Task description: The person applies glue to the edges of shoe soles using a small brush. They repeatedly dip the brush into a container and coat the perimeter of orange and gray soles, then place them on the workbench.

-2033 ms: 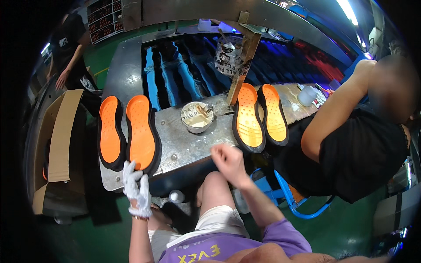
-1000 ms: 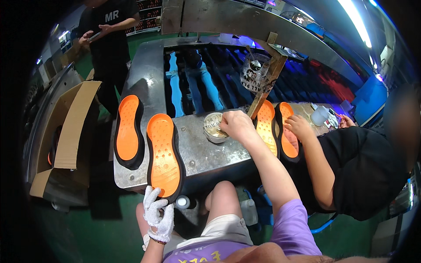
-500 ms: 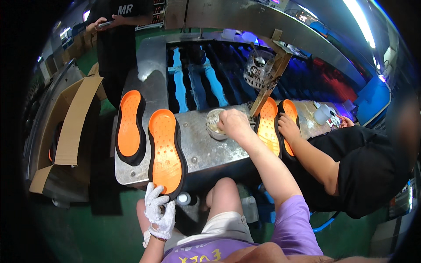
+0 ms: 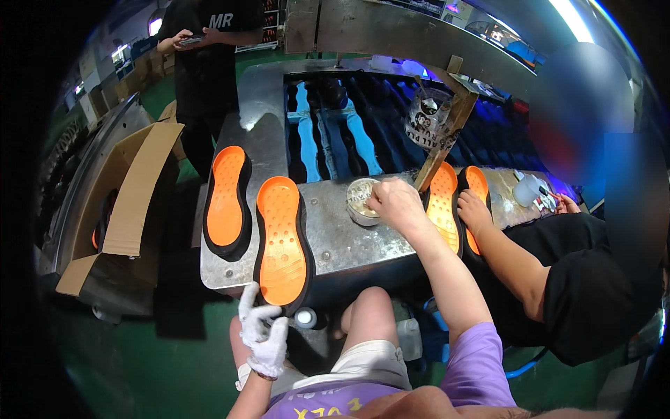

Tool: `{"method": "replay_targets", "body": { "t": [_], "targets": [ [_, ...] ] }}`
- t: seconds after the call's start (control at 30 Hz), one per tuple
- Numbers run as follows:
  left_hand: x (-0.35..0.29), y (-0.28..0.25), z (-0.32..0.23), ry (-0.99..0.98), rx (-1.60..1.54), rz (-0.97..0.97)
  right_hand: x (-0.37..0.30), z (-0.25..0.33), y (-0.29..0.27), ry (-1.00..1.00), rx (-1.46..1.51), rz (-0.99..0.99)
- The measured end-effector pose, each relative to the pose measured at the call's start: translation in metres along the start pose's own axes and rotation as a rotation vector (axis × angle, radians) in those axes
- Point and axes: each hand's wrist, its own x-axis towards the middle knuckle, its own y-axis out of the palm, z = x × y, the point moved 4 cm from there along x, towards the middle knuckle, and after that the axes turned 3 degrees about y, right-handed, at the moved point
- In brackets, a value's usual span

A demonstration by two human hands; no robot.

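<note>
The gloved left hand (image 4: 266, 343) has its fingers loosely parted at the near end of an orange-and-black sole (image 4: 283, 241), which overhangs the front edge of the table (image 4: 338, 241); contact is unclear. Metal tabletop spreads right of this sole. Ahead of those fingers, a second sole (image 4: 227, 199) follows the left edge. Farther right, the bare right hand (image 4: 400, 201) reaches bent fingers into a tub (image 4: 360, 217), grip hidden.

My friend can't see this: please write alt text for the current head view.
A person's bare right hand is at the mouth of a cup on a metal bench; their gloved left hand is at the near end of an orange sole. Another sole lies left of it; a co-worker's hand is on the rightmost sole.
</note>
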Motion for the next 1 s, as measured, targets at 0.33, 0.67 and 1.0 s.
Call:
{"method": "replay_targets", "body": {
  "t": [0.33, 0.67, 1.0],
  "targets": [
    [0.043, 0.01, 0.064, -0.671, -1.026, -0.173, -0.017, 0.013, -0.009, -0.283, -0.074, -0.284],
    [0.077, 0.062, 0.053, -0.874, -1.194, 0.145, -0.031, -0.004, -0.016, -0.313, -0.24, -0.354],
    [0.035, 0.046, 0.002, -0.71, -0.893, -0.002, -0.055, -0.014, -0.019, -0.101, 0.174, -0.553]
  ]
}}
